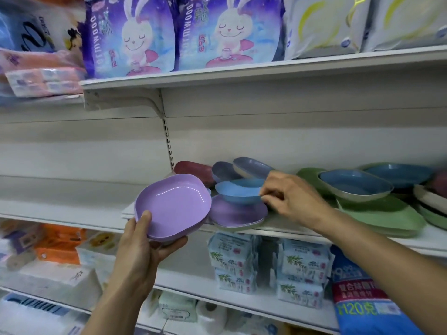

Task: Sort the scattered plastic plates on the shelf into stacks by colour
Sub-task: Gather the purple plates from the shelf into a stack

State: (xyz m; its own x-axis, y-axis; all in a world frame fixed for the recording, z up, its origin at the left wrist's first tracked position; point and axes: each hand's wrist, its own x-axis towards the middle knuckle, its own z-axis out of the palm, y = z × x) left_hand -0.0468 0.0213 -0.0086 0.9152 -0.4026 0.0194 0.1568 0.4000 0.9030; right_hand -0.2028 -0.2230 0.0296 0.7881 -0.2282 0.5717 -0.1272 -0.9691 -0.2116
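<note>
My left hand (142,240) holds a small stack of lilac plates (173,207) tilted in front of the shelf edge, thumb inside the rim. My right hand (290,197) pinches the rim of a blue plate (238,191) that rests on an upside-down purple plate (238,213). Behind them lie a dark red plate (193,169) and two blue-purple plates (244,169) leaning on each other. To the right sit green plates (379,216), with two blue plates (355,183) on top of them.
The white shelf (72,209) stretches left of the plates. More plates, white and dark purple (435,189), sit at the far right edge. Packaged goods fill the shelf above (154,35) and the shelves below (302,267).
</note>
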